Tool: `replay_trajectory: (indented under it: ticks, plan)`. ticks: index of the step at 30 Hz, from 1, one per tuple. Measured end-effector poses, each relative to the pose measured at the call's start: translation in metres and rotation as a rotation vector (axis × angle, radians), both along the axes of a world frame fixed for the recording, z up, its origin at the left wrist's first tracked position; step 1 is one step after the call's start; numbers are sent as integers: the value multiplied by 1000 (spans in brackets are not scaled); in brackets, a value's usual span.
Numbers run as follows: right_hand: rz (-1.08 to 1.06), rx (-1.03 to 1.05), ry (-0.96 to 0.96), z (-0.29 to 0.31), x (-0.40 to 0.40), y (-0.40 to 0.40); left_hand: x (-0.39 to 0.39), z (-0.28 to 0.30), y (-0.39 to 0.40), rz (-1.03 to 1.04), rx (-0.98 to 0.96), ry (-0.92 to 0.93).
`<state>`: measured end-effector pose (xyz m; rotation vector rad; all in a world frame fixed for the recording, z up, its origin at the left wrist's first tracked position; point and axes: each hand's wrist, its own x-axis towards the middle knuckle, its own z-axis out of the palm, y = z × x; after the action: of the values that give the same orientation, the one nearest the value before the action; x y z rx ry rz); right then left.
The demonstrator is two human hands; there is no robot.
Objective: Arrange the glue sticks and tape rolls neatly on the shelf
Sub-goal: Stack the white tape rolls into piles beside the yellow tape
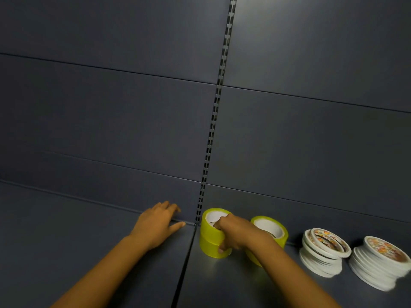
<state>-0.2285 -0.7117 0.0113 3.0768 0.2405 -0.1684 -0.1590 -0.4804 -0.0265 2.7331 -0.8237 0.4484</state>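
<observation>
Two stacks of yellow tape rolls stand on the dark shelf (222, 281). My right hand (231, 234) grips the top roll of the left stack (211, 232), fingers in its white core and thumb on the outer side. The second yellow stack (270, 227) stands just right of it, partly hidden by my wrist. Further right are two leaning stacks of thin white tape rolls with patterned faces (322, 252) (378, 263). My left hand (158, 223) rests flat on the left shelf section, fingers spread toward the back panel. No glue sticks are in view.
A slotted upright rail (213, 121) divides the dark back panel. A seam (186, 263) runs between the two shelf boards, just left of the yellow stack.
</observation>
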Motion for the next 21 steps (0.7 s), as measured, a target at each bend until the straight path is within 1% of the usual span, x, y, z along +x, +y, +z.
replay_trajectory:
  ticks: [2,5,7,14,21]
  plan:
    - [21,98,-19,1,1,-4,0,2,0,1,8,11]
    - [20,303,-125,8,-6,-17,-3,10,-4,10,25,15]
    - [11,367,-200,15,-16,-30,-7,20,-9,13,37,5]
    - [-145,334,-387,26,-63,-89,-38,51,-50,-28,38,-72]
    - [-196,265,-376,28,-119,-144,-81,55,-111,-74,62,-52]
